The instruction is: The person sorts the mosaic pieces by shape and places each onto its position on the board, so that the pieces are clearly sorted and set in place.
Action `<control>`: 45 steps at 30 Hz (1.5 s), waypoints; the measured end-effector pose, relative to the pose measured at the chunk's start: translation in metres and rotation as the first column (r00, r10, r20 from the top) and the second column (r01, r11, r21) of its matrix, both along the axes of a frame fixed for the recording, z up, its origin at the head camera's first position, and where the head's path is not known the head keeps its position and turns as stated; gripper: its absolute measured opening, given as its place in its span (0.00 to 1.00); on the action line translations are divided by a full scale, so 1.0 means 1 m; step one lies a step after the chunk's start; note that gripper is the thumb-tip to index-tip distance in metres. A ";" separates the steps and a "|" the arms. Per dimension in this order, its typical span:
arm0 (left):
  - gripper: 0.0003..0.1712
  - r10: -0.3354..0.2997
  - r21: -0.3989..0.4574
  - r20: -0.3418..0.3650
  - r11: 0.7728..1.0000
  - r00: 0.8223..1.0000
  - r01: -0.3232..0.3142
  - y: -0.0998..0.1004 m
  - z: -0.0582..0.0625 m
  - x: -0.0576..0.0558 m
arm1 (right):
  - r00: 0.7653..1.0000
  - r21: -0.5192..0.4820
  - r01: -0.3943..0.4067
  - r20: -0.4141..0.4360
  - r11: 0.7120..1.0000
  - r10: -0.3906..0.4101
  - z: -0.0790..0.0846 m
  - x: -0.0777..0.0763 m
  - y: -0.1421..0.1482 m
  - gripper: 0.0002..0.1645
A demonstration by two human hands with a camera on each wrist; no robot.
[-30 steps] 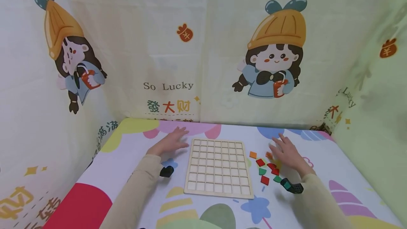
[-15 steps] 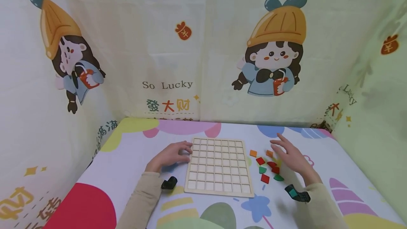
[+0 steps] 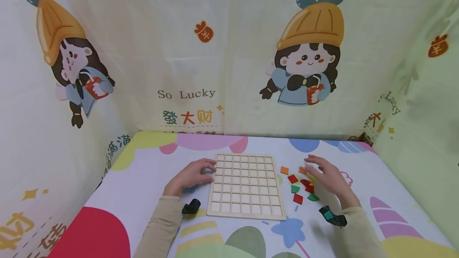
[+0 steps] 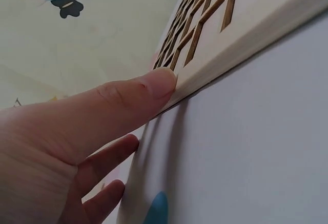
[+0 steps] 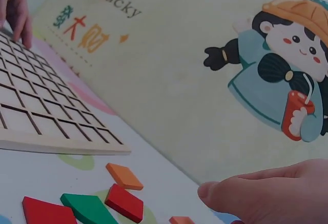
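A pale wooden grid board (image 3: 245, 188) lies flat on the table, its square cells bare. My left hand (image 3: 193, 173) is at its left edge; in the left wrist view the thumb (image 4: 123, 97) touches the board's side, the other fingers relaxed beyond. To the right lie several small flat tiles: two orange squares (image 3: 284, 170), red pieces including a square tile (image 3: 298, 199), and green rounded-edge pieces (image 3: 295, 189). Just above and right of the tiles hovers my right hand (image 3: 328, 176), fingers loosely bent, holding nothing. Part of one orange tile (image 5: 182, 220) is cut off in the right wrist view.
The table (image 3: 157, 170) wears a white cloth with coloured printed shapes. Cream printed curtains (image 3: 244, 51) close off the back and sides. Black wrist devices (image 3: 191, 206) sit at both sleeves.
My left hand has come down and right to the board's left edge. The right hand has shifted slightly right and down, away from the tiles. Board and tiles keep their arrangement.
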State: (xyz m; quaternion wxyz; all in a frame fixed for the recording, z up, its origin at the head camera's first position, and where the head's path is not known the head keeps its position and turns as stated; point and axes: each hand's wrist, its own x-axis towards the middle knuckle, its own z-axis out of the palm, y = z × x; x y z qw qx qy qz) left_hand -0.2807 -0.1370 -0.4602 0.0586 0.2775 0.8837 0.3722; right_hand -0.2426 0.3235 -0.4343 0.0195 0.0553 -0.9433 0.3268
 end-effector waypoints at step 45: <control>0.14 0.023 0.014 0.008 1.000 1.000 -0.023 0.000 0.000 0.000 | 0.976 0.073 -0.213 -0.021 0.974 0.215 -0.019 -0.004 -0.021 0.16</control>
